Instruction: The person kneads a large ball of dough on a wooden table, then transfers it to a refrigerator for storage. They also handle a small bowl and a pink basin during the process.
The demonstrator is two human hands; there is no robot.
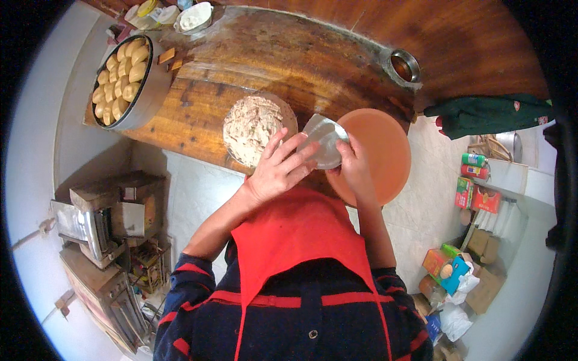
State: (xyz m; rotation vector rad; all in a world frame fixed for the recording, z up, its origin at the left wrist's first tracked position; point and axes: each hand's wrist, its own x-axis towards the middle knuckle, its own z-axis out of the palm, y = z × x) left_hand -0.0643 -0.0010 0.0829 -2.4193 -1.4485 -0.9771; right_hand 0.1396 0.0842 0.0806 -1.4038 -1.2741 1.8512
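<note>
A clear, pale bowl-like piece (325, 141) is held up in front of me, over the near edge of the wooden table. My right hand (356, 165) grips its right side, thumb and fingers closed on the rim. The fingers of my left hand (282, 165) are spread, their tips overlapping the piece's left side; whether they touch it I cannot tell. Just beyond that hand stands a round bowl (296, 114) heaped with a pale, shaggy, dough-like mass (253, 123). A wide orange-brown basin (391, 141) lies under and beyond my right hand, at the table's right end.
A deep round pot (150, 87) full of pale buns (123, 75) stands far left on the table (198, 102). Behind it sits a bowl of white powder (195, 17). A metal bowl (404, 65) is at back right. Boxes and bags (451, 271) line the right wall; old appliances (102, 240) stand left.
</note>
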